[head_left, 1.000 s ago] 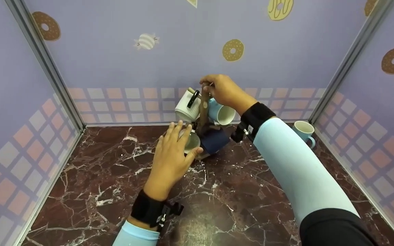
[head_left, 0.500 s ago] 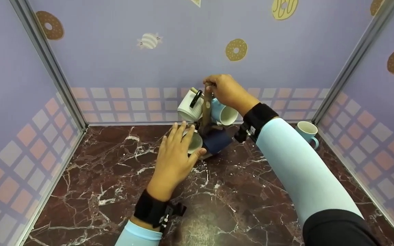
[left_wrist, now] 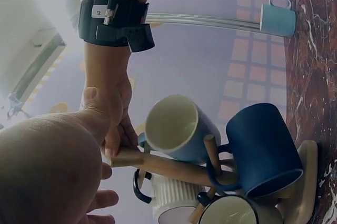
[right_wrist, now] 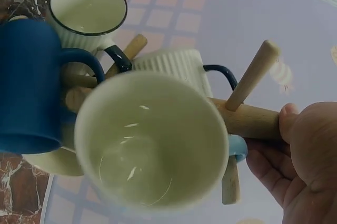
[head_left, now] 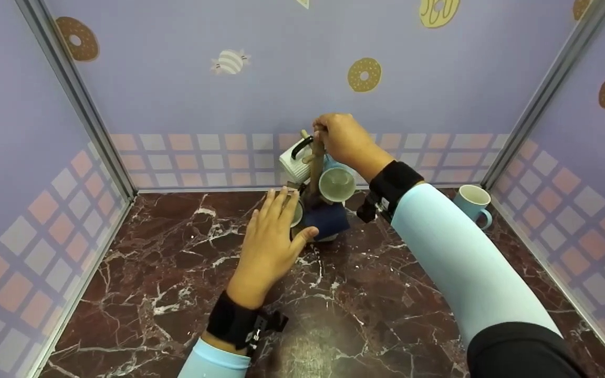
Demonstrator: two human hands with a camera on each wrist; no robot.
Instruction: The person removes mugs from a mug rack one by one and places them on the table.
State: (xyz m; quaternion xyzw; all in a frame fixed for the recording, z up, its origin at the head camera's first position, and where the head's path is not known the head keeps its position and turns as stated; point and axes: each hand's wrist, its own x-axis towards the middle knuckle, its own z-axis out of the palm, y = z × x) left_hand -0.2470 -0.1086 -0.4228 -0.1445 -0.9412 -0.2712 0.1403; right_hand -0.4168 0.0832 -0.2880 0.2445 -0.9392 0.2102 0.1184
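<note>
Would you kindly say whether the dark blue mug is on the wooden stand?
On the wooden stand: the left wrist view shows the dark blue mug with its handle around a peg.

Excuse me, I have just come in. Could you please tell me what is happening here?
A person's right grip holds the top of a wooden mug stand. The open left grip is in front of a dark-rimmed white mug; whether it touches it is unclear. That mug hangs on the stand with a ribbed white mug, a dark blue mug and a light blue mug. A second light blue mug stands upright on the marbled table, near the back right corner.
</note>
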